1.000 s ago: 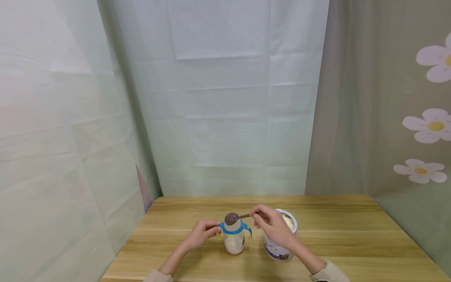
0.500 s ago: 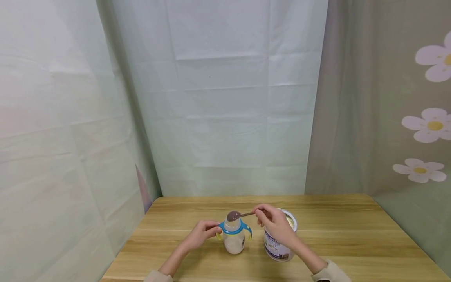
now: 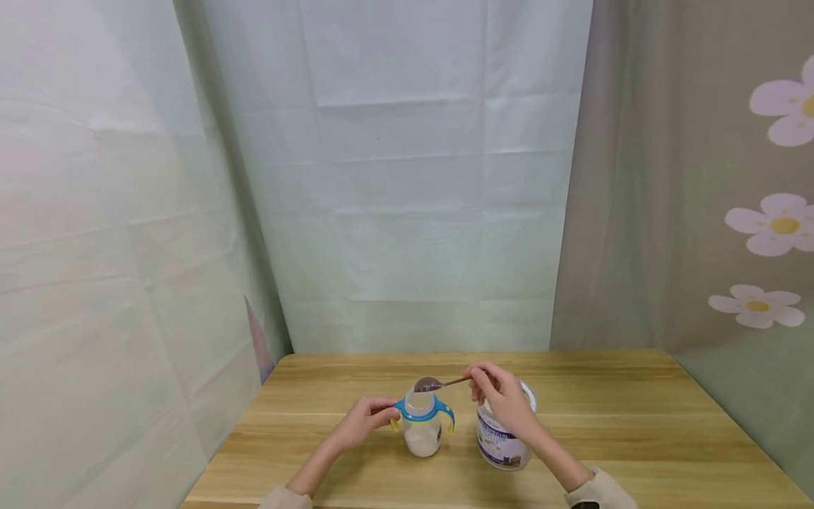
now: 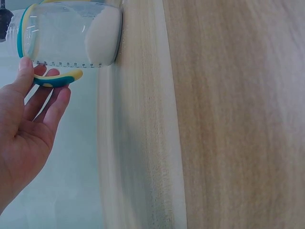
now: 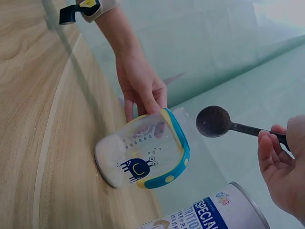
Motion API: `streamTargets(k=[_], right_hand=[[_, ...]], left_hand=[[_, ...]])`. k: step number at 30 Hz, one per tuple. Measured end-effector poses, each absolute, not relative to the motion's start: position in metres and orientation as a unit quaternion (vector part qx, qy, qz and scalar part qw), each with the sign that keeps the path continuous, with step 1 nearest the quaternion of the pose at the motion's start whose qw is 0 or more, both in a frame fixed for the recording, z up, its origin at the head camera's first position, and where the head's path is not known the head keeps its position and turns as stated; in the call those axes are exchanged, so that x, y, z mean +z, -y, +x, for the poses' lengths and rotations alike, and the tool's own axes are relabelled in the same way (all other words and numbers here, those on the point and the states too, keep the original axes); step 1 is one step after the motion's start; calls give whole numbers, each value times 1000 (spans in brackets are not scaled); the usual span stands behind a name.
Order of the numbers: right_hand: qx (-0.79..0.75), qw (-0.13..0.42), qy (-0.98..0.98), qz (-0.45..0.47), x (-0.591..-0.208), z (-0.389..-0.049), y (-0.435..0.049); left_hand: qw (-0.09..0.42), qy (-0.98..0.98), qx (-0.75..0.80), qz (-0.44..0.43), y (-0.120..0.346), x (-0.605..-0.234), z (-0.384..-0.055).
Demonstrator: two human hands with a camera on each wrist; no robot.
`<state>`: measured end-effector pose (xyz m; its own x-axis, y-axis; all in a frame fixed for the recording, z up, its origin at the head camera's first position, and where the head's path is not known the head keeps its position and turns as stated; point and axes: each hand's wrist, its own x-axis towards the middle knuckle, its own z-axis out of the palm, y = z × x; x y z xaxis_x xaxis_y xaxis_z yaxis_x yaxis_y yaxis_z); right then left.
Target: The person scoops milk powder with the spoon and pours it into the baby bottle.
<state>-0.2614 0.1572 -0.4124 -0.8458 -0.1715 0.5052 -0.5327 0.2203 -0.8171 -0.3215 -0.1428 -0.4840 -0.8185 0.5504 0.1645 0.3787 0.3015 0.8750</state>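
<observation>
A clear baby bottle (image 3: 422,433) with a blue-and-yellow handled collar stands upright on the table. White powder (image 4: 103,36) fills its lower part. My left hand (image 3: 367,422) grips the bottle's left handle (image 4: 59,80) between thumb and fingers. Above the bottle's uncapped mouth is a dark brown scoop (image 5: 212,121), whose thin handle my right hand (image 3: 504,401) pinches. A few pale traces cling to the scoop's bowl, which is tipped on its side. Below my right hand stands a white-and-purple powder can (image 3: 501,444) with no lid on, its top partly hidden by the hand.
The wooden table (image 3: 604,417) runs back to pale hanging curtains (image 3: 420,212). More cloth hangs on the left, and a curtain with white flowers (image 3: 785,225) is on the right. The can stands just right of the bottle.
The scoop has risen slightly and shifted right over the bottle's mouth, its bowl turning further on its side. My right hand moved right with it. My left hand and the bottle stayed in place.
</observation>
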Motion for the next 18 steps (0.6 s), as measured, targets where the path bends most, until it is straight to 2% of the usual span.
streamTargets(k=[18], right_hand=[[650, 154, 725, 168, -415, -269, -173]], left_hand=[[75, -804, 506, 303, 143, -482, -320]])
